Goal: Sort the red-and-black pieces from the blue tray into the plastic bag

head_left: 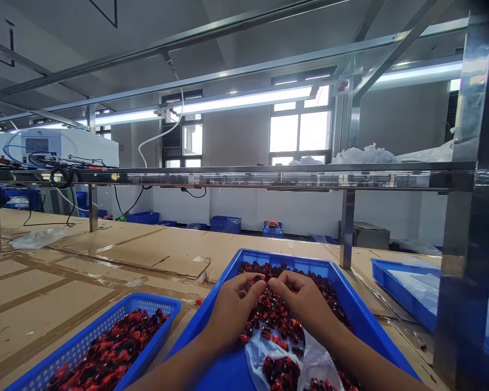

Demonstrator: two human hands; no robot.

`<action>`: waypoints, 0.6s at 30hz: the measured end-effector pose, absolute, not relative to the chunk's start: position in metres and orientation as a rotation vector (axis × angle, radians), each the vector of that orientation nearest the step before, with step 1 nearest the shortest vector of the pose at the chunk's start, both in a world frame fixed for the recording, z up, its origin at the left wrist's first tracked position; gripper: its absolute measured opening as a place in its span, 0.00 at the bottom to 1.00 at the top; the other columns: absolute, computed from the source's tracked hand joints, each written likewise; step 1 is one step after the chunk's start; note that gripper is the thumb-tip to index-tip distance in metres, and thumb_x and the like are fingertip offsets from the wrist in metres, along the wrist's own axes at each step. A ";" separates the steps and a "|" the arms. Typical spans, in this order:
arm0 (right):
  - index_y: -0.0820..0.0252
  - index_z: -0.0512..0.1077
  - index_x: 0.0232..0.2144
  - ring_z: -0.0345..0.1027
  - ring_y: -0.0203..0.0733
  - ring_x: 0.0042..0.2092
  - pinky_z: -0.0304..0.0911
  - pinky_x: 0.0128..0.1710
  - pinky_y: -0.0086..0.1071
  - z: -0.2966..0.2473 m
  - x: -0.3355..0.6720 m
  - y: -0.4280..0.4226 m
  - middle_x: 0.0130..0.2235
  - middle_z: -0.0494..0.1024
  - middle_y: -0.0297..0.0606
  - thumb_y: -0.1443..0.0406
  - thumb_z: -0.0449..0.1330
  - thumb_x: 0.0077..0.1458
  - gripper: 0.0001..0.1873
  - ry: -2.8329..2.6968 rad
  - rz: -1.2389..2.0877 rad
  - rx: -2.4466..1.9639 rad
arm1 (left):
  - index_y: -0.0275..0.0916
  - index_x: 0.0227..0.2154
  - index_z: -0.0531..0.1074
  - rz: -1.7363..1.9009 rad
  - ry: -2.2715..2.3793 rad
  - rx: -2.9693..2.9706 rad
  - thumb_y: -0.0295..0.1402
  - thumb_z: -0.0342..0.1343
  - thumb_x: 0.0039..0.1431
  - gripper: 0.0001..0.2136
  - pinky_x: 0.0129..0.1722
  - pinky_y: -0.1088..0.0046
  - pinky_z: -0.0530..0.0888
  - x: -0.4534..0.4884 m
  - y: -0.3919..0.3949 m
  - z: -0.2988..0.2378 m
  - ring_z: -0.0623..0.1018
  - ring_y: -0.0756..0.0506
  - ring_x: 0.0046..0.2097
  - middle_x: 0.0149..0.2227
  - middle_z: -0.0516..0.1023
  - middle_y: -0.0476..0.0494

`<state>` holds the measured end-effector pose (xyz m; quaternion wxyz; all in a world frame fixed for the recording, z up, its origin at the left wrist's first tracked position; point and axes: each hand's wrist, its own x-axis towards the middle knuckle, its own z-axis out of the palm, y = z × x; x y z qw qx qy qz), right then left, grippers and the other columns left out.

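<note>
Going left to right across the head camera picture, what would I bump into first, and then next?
blue basket → left hand → right hand → blue tray → steel post

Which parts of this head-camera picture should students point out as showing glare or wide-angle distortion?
In the head view, the windows and fluorescent tube light glare white, the steel upright leans at the right edge, and the near blue plastic tray looks stretched toward the bottom of the frame.

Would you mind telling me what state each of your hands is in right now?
Left hand: curled above the red-and-black pieces; whether it holds any cannot be told.
Right hand: also curled; whether it holds any cannot be told.
</note>
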<state>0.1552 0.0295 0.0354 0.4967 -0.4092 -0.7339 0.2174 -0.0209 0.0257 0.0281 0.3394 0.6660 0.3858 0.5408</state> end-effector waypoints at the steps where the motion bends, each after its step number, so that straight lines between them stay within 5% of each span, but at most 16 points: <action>1: 0.59 0.66 0.19 0.59 0.36 0.25 0.52 0.27 0.29 0.032 0.153 0.029 0.21 0.68 0.30 0.53 0.59 0.56 0.20 -1.835 0.527 -0.986 | 0.38 0.36 0.76 1.397 0.995 1.656 0.48 0.58 0.57 0.17 0.23 0.79 0.60 -0.021 0.029 0.027 0.64 0.52 0.23 0.22 0.69 0.51; 6: 0.60 0.75 0.28 0.59 0.34 0.25 0.52 0.27 0.27 0.015 0.130 0.017 0.22 0.68 0.28 0.57 0.68 0.47 0.12 -1.924 0.629 -1.033 | 0.37 0.39 0.73 1.268 0.893 1.385 0.53 0.56 0.55 0.22 0.15 0.81 0.51 -0.024 0.035 0.025 0.56 0.56 0.17 0.19 0.61 0.57; 18: 0.63 0.72 0.26 0.46 0.26 0.17 0.40 0.18 0.26 -0.005 0.107 0.026 0.17 0.65 0.25 0.52 0.70 0.39 0.21 -1.418 1.428 -0.809 | 0.37 0.39 0.73 1.287 0.901 1.202 0.54 0.59 0.52 0.24 0.12 0.83 0.50 -0.019 0.035 0.022 0.54 0.57 0.17 0.21 0.59 0.57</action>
